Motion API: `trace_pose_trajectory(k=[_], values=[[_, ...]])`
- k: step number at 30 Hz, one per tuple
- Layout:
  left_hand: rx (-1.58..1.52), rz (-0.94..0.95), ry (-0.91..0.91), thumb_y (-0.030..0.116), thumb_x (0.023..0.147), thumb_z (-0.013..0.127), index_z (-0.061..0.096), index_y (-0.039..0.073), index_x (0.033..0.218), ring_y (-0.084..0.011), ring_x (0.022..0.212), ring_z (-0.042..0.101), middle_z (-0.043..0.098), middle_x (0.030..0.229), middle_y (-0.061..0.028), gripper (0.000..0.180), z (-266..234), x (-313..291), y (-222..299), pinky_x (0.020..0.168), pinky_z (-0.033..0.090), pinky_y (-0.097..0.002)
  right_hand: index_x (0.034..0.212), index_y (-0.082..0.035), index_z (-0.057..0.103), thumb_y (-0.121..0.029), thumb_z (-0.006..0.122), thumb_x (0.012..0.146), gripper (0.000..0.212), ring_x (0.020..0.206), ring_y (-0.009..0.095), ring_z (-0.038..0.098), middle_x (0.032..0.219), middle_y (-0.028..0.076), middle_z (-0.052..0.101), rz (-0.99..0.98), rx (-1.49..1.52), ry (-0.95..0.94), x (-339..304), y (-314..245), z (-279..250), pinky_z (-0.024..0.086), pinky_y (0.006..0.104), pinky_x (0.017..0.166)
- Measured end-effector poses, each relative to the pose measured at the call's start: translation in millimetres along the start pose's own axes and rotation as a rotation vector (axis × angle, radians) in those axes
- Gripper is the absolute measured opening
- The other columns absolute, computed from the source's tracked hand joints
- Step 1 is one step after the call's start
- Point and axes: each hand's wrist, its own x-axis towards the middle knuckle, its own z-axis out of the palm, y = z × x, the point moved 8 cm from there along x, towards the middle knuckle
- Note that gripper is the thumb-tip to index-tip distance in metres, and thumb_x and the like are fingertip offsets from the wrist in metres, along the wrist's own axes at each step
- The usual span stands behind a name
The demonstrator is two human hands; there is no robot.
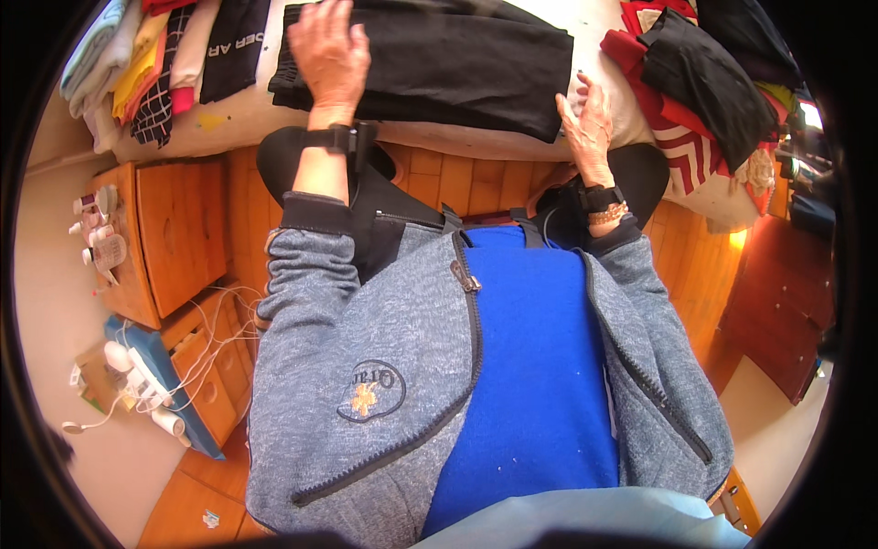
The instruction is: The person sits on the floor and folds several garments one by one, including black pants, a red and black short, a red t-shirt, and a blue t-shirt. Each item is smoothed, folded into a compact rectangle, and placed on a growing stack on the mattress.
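A pair of black trousers (pixel 457 69), folded lengthwise, lies across the pale bed cover (pixel 229 128) in front of me. Its gathered, elastic-looking end is at the left. My left hand (pixel 327 55) rests flat on that end, palm down and fingers stretched out. Beside the trousers' right end is my right hand (pixel 588 123), open with its fingers apart. It holds nothing, and I cannot tell whether it touches the cloth.
Folded clothes (pixel 187 55) stand in a row at the far left. A heap of red and black clothes (pixel 704 91) lies at the right. Below the bed's edge are a wooden cabinet (pixel 183 238), tangled white cables (pixel 215 339) and a dark red board (pixel 777 306).
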Motion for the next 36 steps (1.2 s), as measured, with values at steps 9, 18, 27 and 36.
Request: trace_pose_trajectory(k=[9, 18, 27, 36], values=[[-0.127, 0.138, -0.466, 0.063, 0.095, 0.048, 0.04, 0.022, 0.153, -0.0272, 0.147, 0.033, 0.037, 0.159, -0.0069, 0.071, 86, -51, 109, 0.119, 0.022, -0.0539, 0.151, -0.027, 0.043, -0.055, 0.052, 0.097, 0.062, 0.146, 0.031, 0.032, 0.157, 0.011, 0.037, -0.439, -0.414, -0.039, 22, -75, 86, 0.019, 0.0524, 0.12], [0.11, 0.023, -0.422, 0.066, 0.097, 0.039, 0.04, 0.019, 0.153, -0.0268, 0.149, 0.028, 0.035, 0.16, -0.0078, 0.073, 96, -42, 22, 0.121, 0.018, -0.0464, 0.148, -0.029, 0.047, -0.047, 0.051, 0.1, 0.052, 0.143, 0.029, 0.038, 0.155, 0.008, 0.043, -0.339, -0.347, 0.119, 25, -3, 57, 0.023, 0.0487, 0.119], [0.24, -0.205, -0.707, 0.061, 0.1, 0.036, 0.037, 0.011, 0.153, -0.025, 0.15, 0.026, 0.035, 0.16, -0.0098, 0.074, 100, -37, -39, 0.122, 0.014, -0.0505, 0.149, -0.023, 0.046, -0.046, 0.05, 0.1, 0.054, 0.143, 0.029, 0.038, 0.155, 0.009, 0.043, -0.186, -0.312, 0.0, 38, 39, 42, 0.026, 0.0481, 0.118], [-0.194, 0.062, -0.72, 0.059, 0.097, 0.046, 0.036, 0.011, 0.154, -0.0287, 0.15, 0.024, 0.03, 0.161, -0.0132, 0.075, 116, -14, 118, 0.122, 0.016, -0.0486, 0.149, -0.027, 0.045, -0.051, 0.054, 0.097, 0.058, 0.146, 0.028, 0.033, 0.156, 0.004, 0.041, -0.542, -0.393, -0.156, 34, -64, 81, 0.024, 0.0532, 0.118]])
